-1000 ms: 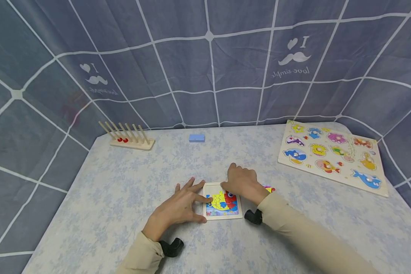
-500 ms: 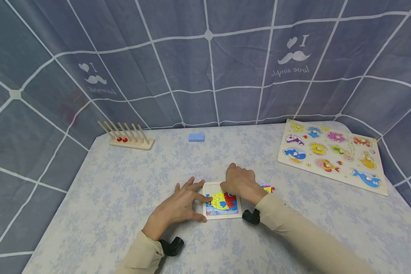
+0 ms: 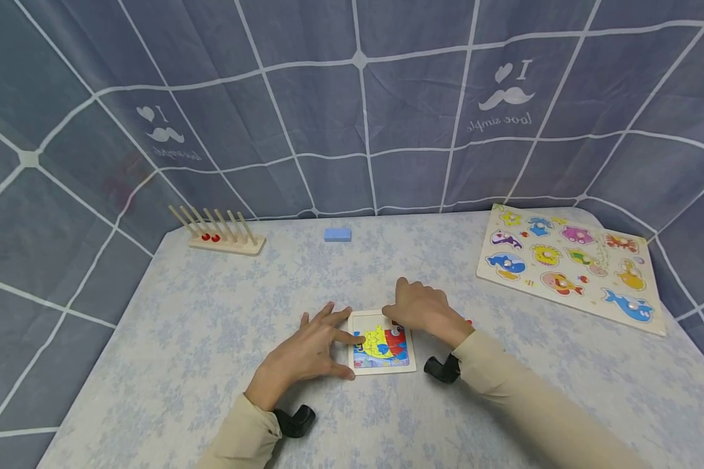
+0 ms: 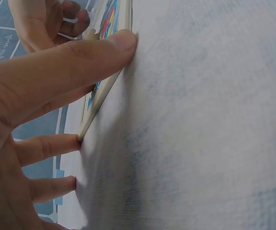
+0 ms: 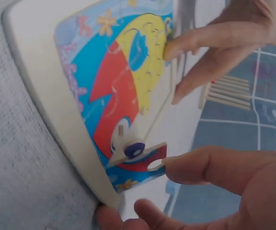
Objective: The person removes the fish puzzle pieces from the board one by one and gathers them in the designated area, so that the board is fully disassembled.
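Note:
A small framed jigsaw puzzle (image 3: 382, 371) of a red and yellow fish lies on the table, its upper part bare of pieces. My left hand (image 3: 311, 348) rests spread along its left side, thumb and a finger at the frame's corners, another fingertip on the yellow pieces. My right hand (image 3: 425, 309) is at the upper right corner, fingers curled by the frame's edge. In the right wrist view, a puzzle piece (image 5: 152, 155) with the fish's eye stands tilted out of the picture, its edge at my right thumb (image 5: 195, 165). Its far side is partly hidden.
Behind my right wrist a colourful scrap (image 3: 469, 322) barely shows. A knobbed sea-animal board (image 3: 569, 270) lies at the right. Farther back are a blue block (image 3: 337, 234) and a wooden peg rack (image 3: 227, 244) with red beads. A grid-patterned curtain (image 3: 410, 117) hangs behind the table.
My right hand has shifted slightly right, uncovering more of the puzzle's bare upper part and covering most of the colourful scrap. My left hand stays in place.

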A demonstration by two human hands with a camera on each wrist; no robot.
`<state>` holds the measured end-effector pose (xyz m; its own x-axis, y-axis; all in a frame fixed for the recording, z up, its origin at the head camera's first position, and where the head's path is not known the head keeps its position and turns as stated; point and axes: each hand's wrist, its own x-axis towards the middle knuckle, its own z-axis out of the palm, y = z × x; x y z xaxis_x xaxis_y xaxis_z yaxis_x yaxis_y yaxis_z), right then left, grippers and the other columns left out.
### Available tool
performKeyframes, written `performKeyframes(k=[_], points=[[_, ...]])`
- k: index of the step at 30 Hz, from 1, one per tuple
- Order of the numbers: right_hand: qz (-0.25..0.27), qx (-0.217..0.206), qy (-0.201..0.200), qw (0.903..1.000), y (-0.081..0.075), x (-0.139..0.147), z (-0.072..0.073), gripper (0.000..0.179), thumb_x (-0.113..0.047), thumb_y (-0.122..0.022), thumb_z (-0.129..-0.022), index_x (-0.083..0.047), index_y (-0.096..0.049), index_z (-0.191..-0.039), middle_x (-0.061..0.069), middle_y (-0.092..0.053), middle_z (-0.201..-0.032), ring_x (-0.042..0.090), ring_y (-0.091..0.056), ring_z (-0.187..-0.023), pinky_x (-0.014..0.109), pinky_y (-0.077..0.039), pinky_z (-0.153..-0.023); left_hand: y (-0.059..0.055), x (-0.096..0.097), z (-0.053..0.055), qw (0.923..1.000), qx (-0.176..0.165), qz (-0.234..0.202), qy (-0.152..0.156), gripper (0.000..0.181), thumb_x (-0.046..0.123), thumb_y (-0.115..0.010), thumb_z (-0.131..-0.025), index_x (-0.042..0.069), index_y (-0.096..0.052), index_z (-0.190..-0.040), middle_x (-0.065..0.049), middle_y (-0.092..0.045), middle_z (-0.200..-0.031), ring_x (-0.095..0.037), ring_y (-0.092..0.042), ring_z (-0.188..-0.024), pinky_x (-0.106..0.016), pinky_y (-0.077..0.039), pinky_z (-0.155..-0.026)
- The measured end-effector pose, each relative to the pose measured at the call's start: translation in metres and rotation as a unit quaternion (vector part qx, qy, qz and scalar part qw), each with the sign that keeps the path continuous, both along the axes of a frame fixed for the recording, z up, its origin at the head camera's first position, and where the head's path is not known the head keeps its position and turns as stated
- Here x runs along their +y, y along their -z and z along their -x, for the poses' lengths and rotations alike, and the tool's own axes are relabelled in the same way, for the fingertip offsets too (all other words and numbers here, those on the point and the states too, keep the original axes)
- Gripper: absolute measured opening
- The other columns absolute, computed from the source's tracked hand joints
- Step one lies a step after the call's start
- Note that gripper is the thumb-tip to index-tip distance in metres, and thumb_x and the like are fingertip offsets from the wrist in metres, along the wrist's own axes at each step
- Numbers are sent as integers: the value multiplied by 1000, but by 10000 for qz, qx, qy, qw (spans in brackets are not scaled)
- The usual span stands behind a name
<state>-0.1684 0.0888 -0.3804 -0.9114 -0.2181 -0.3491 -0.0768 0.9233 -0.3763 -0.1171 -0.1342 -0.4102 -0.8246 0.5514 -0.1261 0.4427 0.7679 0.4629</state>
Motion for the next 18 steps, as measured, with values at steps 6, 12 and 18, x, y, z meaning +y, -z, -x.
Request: performKeyframes(k=[6,12,18], points=[[420,198,-141,9988,-1,7,-1,10,-23,-61,-88,-15,-58,-82,1,-58,-64,18,-49,-54,30,-34,-49,1,1,0,10000,15,6,-38,59,40,-90,-67,24,-74,-120,-13,-39,-154,-45,-20,-145,-79,-18,-100],[736,277,-192,9967,3,9,-4,8,-18,-57,-90,-15,-62,-84,0,-57,-66,16,-46,-52,28,-32,-46,2,2,0,10000,19,-12,-48,58,41,-90,-67,24,-74,-120,-13,-40,-153,-45,-20,-145,-79,-17,-100],[1057,448,-347,9928,6,11,-6,13,-14,-60,-93,-15,-65,-81,-2,-57,-67,14,-45,-51,26,-32,-47,2,2,-1,10000,-25,-11,-64,59,40,-90,-67,24,-73,-121,-13,-38,-154,-45,-19,-145,-79,-17,-101]])
